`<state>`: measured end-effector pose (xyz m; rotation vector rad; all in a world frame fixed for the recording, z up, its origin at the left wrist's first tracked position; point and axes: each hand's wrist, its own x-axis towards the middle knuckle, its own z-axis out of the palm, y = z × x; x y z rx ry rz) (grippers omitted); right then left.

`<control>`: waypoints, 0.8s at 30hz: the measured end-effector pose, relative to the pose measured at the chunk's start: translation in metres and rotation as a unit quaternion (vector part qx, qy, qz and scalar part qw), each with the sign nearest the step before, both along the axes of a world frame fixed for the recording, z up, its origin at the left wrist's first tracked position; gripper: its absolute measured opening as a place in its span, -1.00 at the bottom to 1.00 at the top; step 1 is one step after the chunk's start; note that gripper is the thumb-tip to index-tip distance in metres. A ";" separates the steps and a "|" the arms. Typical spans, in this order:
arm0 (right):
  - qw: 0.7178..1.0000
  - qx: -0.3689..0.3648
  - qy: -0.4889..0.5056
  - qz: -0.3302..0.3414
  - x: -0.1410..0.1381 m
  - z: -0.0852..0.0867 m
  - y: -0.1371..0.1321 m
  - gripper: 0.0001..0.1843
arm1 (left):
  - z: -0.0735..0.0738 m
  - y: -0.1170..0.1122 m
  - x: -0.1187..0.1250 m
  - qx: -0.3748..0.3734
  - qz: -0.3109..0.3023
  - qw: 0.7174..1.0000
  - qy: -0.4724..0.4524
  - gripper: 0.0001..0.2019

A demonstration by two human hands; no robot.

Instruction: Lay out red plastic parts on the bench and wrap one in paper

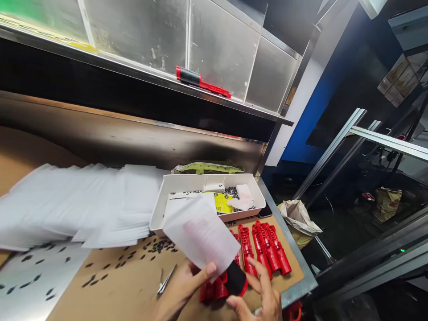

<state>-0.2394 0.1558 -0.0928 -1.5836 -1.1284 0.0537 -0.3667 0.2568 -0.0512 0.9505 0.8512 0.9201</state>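
**Hands bagging a red-and-black part in front of the white tray**

My left hand pinches the lower edge of a translucent white bag between thumb and fingers, holding it up in front of the white tray. My right hand is spread, fingers loosely fanned, its fingertips touching or just beside the red-and-black part, whose black end sits at the bag's mouth; I cannot tell whether that end is already inside. Both lie just below the tray, toward the near edge of the tabletop.

To the right of the tray's front edge, a row of red parts lies side by side on the cardboard. To the left of the tray, a broad fan of white bags spreads out, with small black pieces scattered in front of it. Metal tweezers rest just beside my left hand. Well above the tray, on the steel shelf, lies another red-and-black tool.

As I judge it, the step goes best if I keep the bag's mouth held open and taut with the left pinch, line the part's long axis up with the bag, and push from its red end with flat fingertips so the thin film neither creases nor tears.
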 end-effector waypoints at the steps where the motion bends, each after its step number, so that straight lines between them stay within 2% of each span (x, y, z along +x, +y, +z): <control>1: 1.000 0.001 0.010 0.007 0.000 0.000 0.000 -0.30 | -0.001 -0.004 0.002 -0.001 -0.009 1.000 0.002 -0.39; 4: 0.999 -0.008 0.036 0.029 0.001 -0.002 0.000 -0.29 | -0.007 -0.013 0.005 -0.015 -0.023 1.000 -0.015 -0.37; 6: 0.998 -0.024 0.040 0.037 0.004 -0.004 -0.002 -0.29 | -0.010 -0.015 0.002 -0.034 -0.013 0.999 -0.038 -0.37; 9: 0.998 -0.039 0.029 0.047 0.007 -0.004 -0.005 -0.27 | -0.010 -0.016 -0.005 -0.086 0.043 0.991 -0.094 -0.41; 12: 0.999 -0.030 -0.015 0.034 0.004 0.003 -0.004 -0.27 | -0.001 -0.021 -0.010 -0.147 0.105 0.968 -0.174 -0.48; 15: 0.995 -0.007 -0.095 0.021 -0.005 0.020 0.001 -0.27 | 0.011 -0.032 -0.006 -0.201 0.125 0.941 -0.243 -0.40; 17: 0.989 0.013 -0.141 0.035 -0.010 0.036 0.005 -0.28 | 0.019 -0.041 -0.003 -0.242 0.124 0.920 -0.282 -0.41; 19: 0.985 0.033 -0.158 0.065 -0.011 0.052 0.005 -0.32 | 0.025 -0.050 -0.004 -0.280 0.120 0.898 -0.318 -0.48; 21: 0.982 0.048 -0.150 0.108 -0.010 0.068 0.003 -0.44 | 0.029 -0.060 -0.010 -0.306 0.119 0.876 -0.353 -0.58; 24: 0.975 0.026 -0.139 0.174 -0.009 0.088 -0.001 -0.59 | 0.031 -0.076 -0.022 -0.330 0.117 0.844 -0.406 -0.72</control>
